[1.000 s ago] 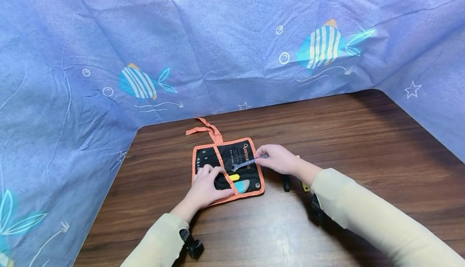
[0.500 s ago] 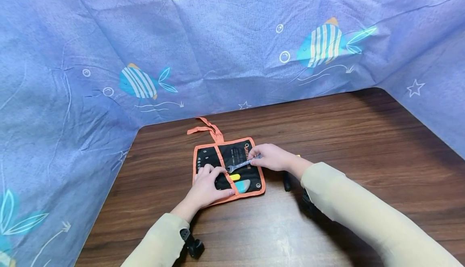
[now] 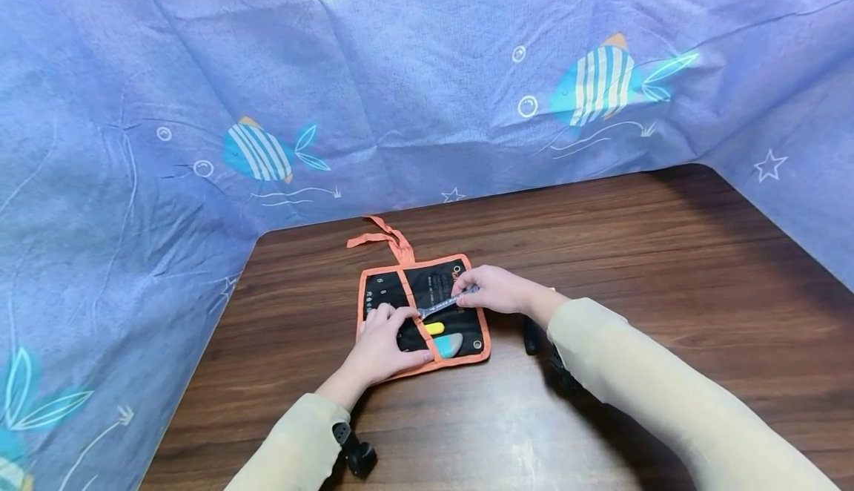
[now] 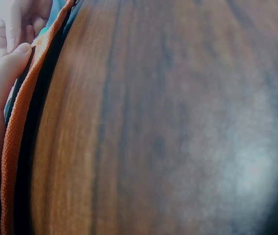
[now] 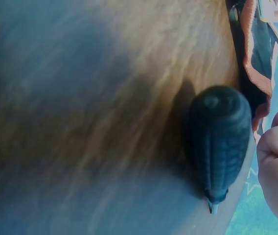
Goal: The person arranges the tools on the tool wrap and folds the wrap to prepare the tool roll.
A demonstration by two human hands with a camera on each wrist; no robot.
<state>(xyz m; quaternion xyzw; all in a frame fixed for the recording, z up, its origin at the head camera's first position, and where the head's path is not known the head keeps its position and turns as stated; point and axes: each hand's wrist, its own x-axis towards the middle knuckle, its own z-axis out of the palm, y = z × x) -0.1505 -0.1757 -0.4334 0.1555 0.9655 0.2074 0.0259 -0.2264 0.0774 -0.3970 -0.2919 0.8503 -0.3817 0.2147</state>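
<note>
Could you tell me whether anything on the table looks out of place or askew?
Mostly tidy. A black-handled tool lies loose on the table beside the tool pouch, outside its pockets, and the pouch's orange tie strap trails crumpled past the top edge.

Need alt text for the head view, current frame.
A person's right hand holds a small silver open-end wrench over a black fabric tool pouch with orange trim, while the left hand presses the pouch flat on a dark wooden table. Blue fish-print cloth hangs behind.
</note>
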